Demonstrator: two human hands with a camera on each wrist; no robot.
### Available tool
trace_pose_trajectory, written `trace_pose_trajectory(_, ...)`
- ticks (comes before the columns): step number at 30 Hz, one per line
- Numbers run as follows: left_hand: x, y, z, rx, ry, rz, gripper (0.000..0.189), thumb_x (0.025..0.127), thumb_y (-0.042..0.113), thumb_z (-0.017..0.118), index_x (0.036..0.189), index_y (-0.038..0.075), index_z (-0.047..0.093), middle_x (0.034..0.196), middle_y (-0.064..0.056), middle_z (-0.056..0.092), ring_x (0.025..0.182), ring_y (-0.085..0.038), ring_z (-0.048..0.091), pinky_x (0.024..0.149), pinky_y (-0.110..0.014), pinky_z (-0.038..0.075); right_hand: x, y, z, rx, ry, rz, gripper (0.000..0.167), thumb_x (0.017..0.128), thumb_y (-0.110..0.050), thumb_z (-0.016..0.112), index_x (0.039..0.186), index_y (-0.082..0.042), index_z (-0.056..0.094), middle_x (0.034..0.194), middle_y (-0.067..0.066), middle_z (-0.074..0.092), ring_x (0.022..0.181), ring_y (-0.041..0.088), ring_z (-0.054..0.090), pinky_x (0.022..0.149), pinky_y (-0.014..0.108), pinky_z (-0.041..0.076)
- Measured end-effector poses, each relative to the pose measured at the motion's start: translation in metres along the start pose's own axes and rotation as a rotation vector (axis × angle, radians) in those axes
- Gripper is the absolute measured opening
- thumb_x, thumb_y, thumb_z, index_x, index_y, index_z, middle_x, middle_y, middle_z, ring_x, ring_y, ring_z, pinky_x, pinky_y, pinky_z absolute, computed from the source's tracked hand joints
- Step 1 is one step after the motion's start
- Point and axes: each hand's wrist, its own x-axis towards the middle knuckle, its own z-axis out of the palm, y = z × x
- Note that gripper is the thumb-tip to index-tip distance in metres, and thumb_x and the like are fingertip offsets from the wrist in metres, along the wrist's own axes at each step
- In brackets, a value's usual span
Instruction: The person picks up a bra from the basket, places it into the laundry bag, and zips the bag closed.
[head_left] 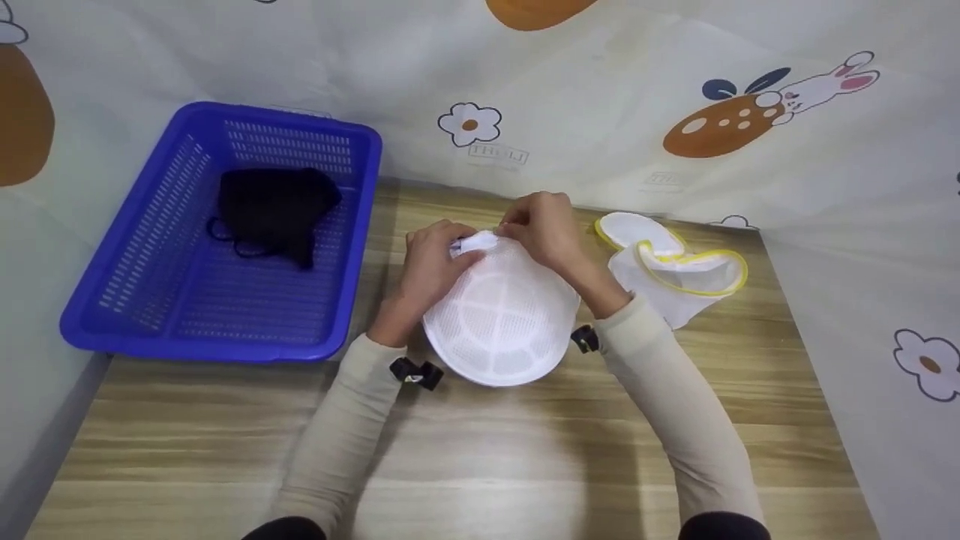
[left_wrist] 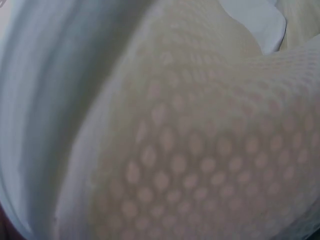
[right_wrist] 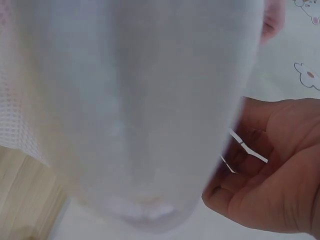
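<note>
A round white mesh laundry bag [head_left: 501, 330] is between both hands above the wooden table, its rounded side toward me. My left hand [head_left: 433, 261] grips its upper left edge, the thumb lying on a white strip of fabric at the rim. At the top edge, just right of that strip, my right hand [head_left: 549, 229] pinches the bag with curled fingers; the exact part pinched is hidden. Close mesh [left_wrist: 200, 165] fills the left wrist view, where the left hand cannot be made out. The right wrist view has a blurred white fabric band [right_wrist: 150, 110] beside the curled right fingers [right_wrist: 245, 165].
At the left stands a blue plastic basket [head_left: 349, 285] with a black cloth item [head_left: 274, 210] with thin loops inside. A yellow-trimmed white mesh bag [head_left: 660, 289] lies at the right, its lid folded back. Patterned sheeting [head_left: 585, 97] walls off the back and sides of the table [head_left: 480, 465].
</note>
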Motion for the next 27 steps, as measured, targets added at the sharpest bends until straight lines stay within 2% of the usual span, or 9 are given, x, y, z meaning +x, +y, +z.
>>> trace_pose_trajectory(4,0.001,0.0,0.0,-0.023,0.015,0.021,0.027,0.082,0.015,0.075,0.106,0.003,0.071,0.098,-0.011,0.068,0.095,-0.027,0.061,0.089,-0.046,0.032,-0.001,0.006,-0.007,0.004,0.031,0.02,0.009,0.082,-0.016,0.076,0.081,-0.007,0.075,0.077,0.003,0.068,0.071,0.014,0.057,0.062,0.026,0.046)
trace_pose_trajectory(9,0.002,-0.002,0.002,-0.073,0.026,0.049,0.027,0.081,0.012,0.076,0.105,-0.001,0.071,0.095,-0.014,0.069,0.09,-0.027,0.062,0.087,-0.038,0.044,-0.005,0.017,-0.01,0.043,0.044,0.024,0.011,0.083,-0.017,0.076,0.079,-0.007,0.074,0.074,0.003,0.068,0.066,0.013,0.056,0.057,0.024,0.043)
trace_pose_trajectory(17,0.002,0.001,0.008,-0.139,0.016,0.034,0.021,0.081,0.01,0.076,0.098,-0.002,0.072,0.094,-0.014,0.069,0.088,-0.025,0.063,0.082,-0.035,0.048,-0.014,0.03,-0.011,0.078,0.06,0.05,0.016,0.086,-0.021,0.072,0.078,-0.007,0.071,0.072,0.004,0.066,0.063,0.015,0.055,0.053,0.025,0.042)
trace_pose_trajectory(23,0.002,0.001,0.006,-0.171,0.061,-0.013,0.016,0.078,0.008,0.078,0.091,-0.001,0.072,0.088,-0.01,0.069,0.081,-0.021,0.061,0.077,-0.033,0.048,-0.02,0.034,-0.004,0.208,0.127,0.048,0.013,0.084,-0.018,0.074,0.077,-0.008,0.073,0.073,0.002,0.067,0.064,0.014,0.056,0.055,0.023,0.043)
trace_pose_trajectory(27,0.001,0.0,0.004,-0.177,0.037,-0.041,0.015,0.078,0.008,0.078,0.088,0.0,0.07,0.086,-0.009,0.068,0.078,-0.018,0.057,0.073,-0.031,0.046,-0.025,0.04,0.007,0.323,0.201,0.064,0.014,0.082,-0.018,0.076,0.075,-0.007,0.074,0.073,0.002,0.068,0.066,0.013,0.057,0.057,0.021,0.043)
